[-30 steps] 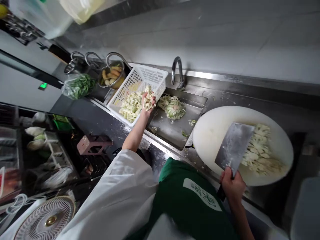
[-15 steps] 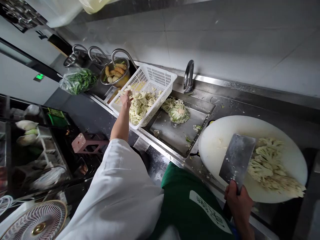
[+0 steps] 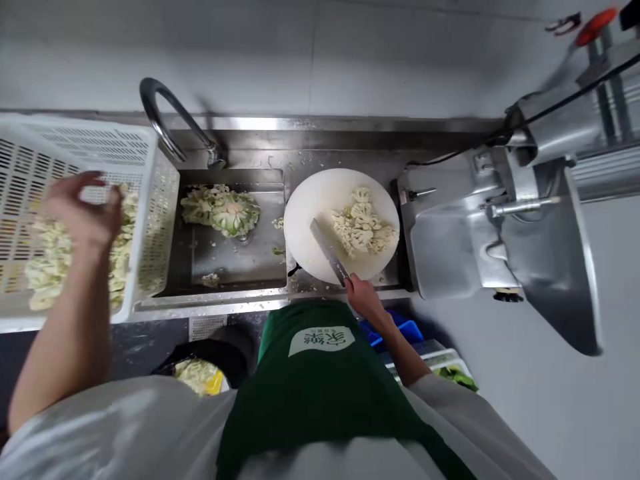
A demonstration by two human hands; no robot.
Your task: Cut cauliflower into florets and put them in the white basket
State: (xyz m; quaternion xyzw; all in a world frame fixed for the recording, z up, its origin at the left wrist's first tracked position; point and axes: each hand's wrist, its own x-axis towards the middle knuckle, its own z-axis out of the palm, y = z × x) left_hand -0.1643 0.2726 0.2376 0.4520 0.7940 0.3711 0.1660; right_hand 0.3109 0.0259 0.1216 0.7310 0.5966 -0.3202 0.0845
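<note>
Over the white plastic basket [image 3: 140, 220] at the left, my left hand [image 3: 85, 207] hangs with its fingers curved and apart, slightly blurred, with nothing seen in it. Cut cauliflower pieces [image 3: 50, 263] lie in the basket below it. My right hand [image 3: 364, 295] is wrapped round the handle of a cleaver [image 3: 327, 250]. The blade rests over the round white cutting board [image 3: 310, 200], its flat turned nearly edge-on to me. Just right of the blade, a pile of cut cauliflower [image 3: 364, 223] lies on the board.
The sink [image 3: 220, 257] between basket and board holds cauliflower heads [image 3: 233, 213] and scraps. A curved faucet [image 3: 175, 107] rises behind it. To the right stands a metal slicing machine [image 3: 525, 220]. Below the counter is a black-lined bin [image 3: 240, 350] with trimmings.
My view has swung right, bringing the board to the middle and the slicing machine into sight. My left hand has lifted off the cauliflower in the basket. The cleaver stays in my right hand.
</note>
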